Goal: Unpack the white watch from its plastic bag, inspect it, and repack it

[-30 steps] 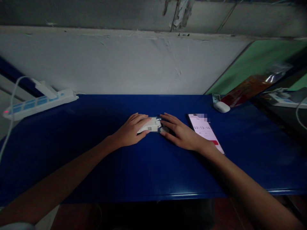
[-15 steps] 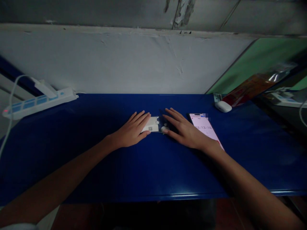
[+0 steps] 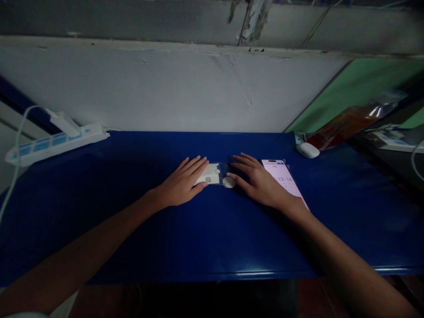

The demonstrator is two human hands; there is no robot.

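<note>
My left hand (image 3: 183, 182) lies flat, fingers stretched out, over the left part of a small clear pouch with a white card inside (image 3: 212, 173). A dark square mark shows on the card. At the pouch's right end sits a pale round disc (image 3: 228, 182), and a smaller white dot is near the pouch's top. My right hand (image 3: 256, 179) is spread just to the right, its thumb tip close to the disc; whether it touches cannot be made out. Right of that hand lies a phone (image 3: 281, 176) with a lit screen showing digits, partly covered by the hand and wrist.
A white power strip (image 3: 59, 143) with a plugged-in adapter and cable stands at the left of the blue table (image 3: 185, 247). At the back right are a white mouse-like object (image 3: 308, 150) and a reddish plastic package (image 3: 347, 121). A white wall (image 3: 185, 92) closes off the back.
My right hand has moved slightly right, uncovering more of the round disc and the pouch's right end. My left hand stays on the pouch. The view has tilted a little.
</note>
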